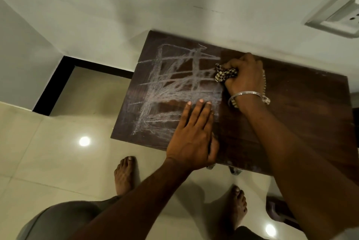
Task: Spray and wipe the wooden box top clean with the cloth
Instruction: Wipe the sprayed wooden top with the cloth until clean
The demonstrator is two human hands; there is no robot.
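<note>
The dark wooden box top [303, 107] stands against the wall. Its left half is covered in white chalk scribbles [174, 88]; the right half looks dark and free of chalk. My right hand [243, 76] grips a bunched checked cloth [225, 74] and presses it on the wood at the right edge of the scribbles. My left hand [194, 134] lies flat on the box top near its front edge, fingers straight and pointing at the chalk. No spray bottle is in view.
A white wall runs behind the box, with a switch and socket plate [338, 18] at the upper right. Beige floor tiles [58, 152] spread to the left, with a black-framed recess [58, 82]. My bare feet [124, 175] stand just before the box.
</note>
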